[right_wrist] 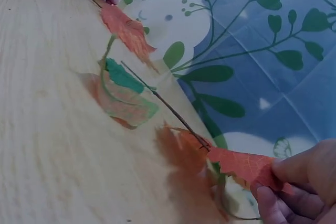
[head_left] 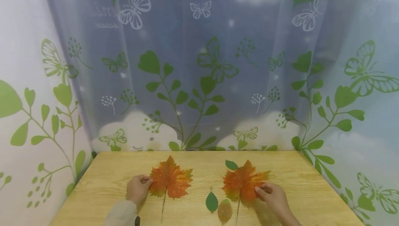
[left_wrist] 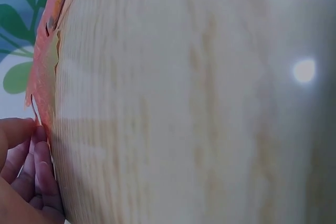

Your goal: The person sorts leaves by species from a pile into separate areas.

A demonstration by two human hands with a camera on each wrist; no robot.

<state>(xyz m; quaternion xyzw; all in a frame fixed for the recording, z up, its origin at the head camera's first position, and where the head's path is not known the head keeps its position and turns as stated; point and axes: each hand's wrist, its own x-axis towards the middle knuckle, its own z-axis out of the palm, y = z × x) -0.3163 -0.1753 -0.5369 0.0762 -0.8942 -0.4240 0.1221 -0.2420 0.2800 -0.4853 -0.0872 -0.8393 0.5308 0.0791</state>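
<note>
Orange maple leaves lay on the tabletop [head_left: 109,177]: left hand [head_left: 137,188] pinched one leaf [head_left: 169,179], right hand [head_left: 272,195] pinched the other leaf [head_left: 241,182] beside it

I see a light wooden worktop [head_left: 124,174] with a straight grain. Two big orange maple leaves lie on it, the left orange leaf [head_left: 170,179] and the right orange leaf [head_left: 241,182], well apart. Between their stems lie a small green leaf [head_left: 212,201] and a brownish leaf [head_left: 224,211], just beside each other. Another little green leaf [head_left: 231,165] peeks out by the top of the right orange leaf.
</note>
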